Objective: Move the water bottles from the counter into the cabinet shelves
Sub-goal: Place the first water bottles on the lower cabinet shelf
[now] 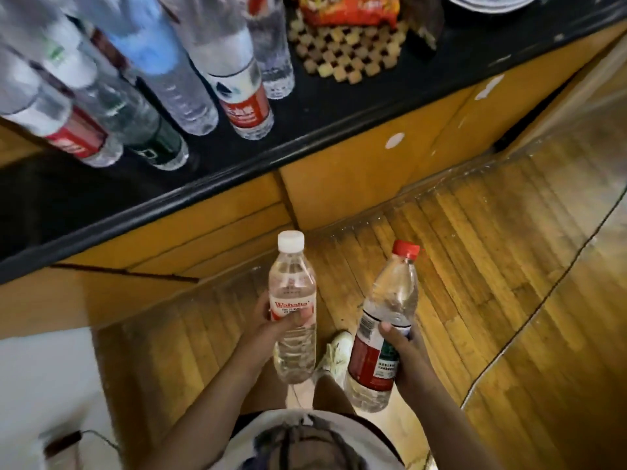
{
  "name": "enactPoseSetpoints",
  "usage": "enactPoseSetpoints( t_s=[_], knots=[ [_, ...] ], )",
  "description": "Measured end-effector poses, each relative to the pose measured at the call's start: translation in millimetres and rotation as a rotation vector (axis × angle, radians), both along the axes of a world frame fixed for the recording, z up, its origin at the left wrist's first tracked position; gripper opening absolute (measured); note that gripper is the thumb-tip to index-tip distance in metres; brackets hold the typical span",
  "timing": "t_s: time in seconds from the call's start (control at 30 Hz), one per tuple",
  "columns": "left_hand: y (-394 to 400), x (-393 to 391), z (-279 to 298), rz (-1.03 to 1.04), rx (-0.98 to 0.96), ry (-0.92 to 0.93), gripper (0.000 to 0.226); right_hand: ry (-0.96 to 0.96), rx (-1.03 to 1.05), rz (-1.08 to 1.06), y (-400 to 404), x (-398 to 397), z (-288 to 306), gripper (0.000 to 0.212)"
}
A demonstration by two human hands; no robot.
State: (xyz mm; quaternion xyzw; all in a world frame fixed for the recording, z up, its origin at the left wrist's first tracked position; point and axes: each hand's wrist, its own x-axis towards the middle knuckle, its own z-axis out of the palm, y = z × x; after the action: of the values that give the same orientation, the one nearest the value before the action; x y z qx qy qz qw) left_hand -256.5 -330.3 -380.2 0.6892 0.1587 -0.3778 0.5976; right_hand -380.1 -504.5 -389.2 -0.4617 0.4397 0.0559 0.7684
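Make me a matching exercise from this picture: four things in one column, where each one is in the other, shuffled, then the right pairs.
Things
1. white-capped bottle
2. red-capped bottle
3. woven trivet
4. white shoe

Places
A. on the wooden floor
B. in the right hand
C. on the black counter
D. in the left hand

Pairs: 1-D, 2-B, 3-C, 4-A
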Motion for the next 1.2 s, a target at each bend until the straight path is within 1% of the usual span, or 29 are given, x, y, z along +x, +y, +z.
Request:
enactPoseSetpoints(
  t_s=[0.07, 0.2, 0.27, 0.33, 0.37, 0.43, 0.57, 0.67, 0.77, 0.83, 0.9, 1.0, 1.07, 1.13, 1.2],
  knots=[
    [21.6, -1.1, 17.2, 0.071, -0.058, -0.015, 0.043, -0.033, -0.008, 0.085, 12.6, 11.7, 17.0, 0.097],
    [67.4, -2.4, 46.4, 0.255, -0.155, -0.044, 0.046, -0.058, -0.053, 0.267, 42.9, 36.7, 41.8, 0.072],
    [100.7, 1.5, 57.7, 0.341, -0.160, -0.069, 0.048, -0.081, -0.071, 0.340, 69.7, 52.6, 52.4, 0.060],
    [119.5, 7.8, 66.5, 0.358, -0.148, -0.095, 0.049, -0.088, -0.102, 0.377, 83.9, 65.6, 57.8, 0.053],
    [129.6, 11.6, 70.3, 0.362, -0.139, -0.114, 0.049, -0.087, -0.117, 0.393, 92.0, 72.5, 61.4, 0.052],
    [176.4, 23.3, 83.5, 0.396, -0.146, -0.155, 0.051, -0.101, -0.147, 0.436, 133.8, 94.1, 69.7, 0.060],
    [268.7, 47.5, 101.5, 0.440, -0.140, -0.229, 0.065, -0.136, -0.180, 0.493, 220.4, 137.2, 84.1, 0.074],
    [330.6, 66.1, 109.0, 0.506, -0.143, -0.256, 0.060, -0.163, -0.174, 0.524, 283.7, 169.3, 92.4, 0.069],
    [380.0, 92.3, 109.8, 0.563, -0.121, -0.323, 0.051, -0.192, -0.176, 0.572, 336.7, 202.6, 103.9, 0.072],
    [403.8, 112.0, 110.9, 0.567, -0.091, -0.405, 0.043, -0.215, -0.204, 0.618, 363.6, 225.0, 112.5, 0.068],
    [422.1, 131.2, 114.8, 0.560, -0.085, -0.475, 0.045, -0.234, -0.247, 0.650, 384.3, 247.9, 121.0, 0.062],
    [440.9, 162.6, 122.7, 0.549, -0.081, -0.556, 0.049, -0.292, -0.315, 0.675, 407.2, 286.3, 131.9, 0.061],
    [449.1, 185.8, 128.5, 0.547, -0.078, -0.602, 0.052, -0.349, -0.346, 0.663, 419.4, 313.1, 136.8, 0.065],
    [455.5, 207.8, 133.1, 0.544, -0.066, -0.636, 0.056, -0.395, -0.353, 0.630, 428.3, 339.1, 140.7, 0.074],
    [461.5, 227.9, 136.3, 0.535, -0.053, -0.673, 0.061, -0.438, -0.334, 0.611, 433.7, 366.0, 143.8, 0.075]
  ],
)
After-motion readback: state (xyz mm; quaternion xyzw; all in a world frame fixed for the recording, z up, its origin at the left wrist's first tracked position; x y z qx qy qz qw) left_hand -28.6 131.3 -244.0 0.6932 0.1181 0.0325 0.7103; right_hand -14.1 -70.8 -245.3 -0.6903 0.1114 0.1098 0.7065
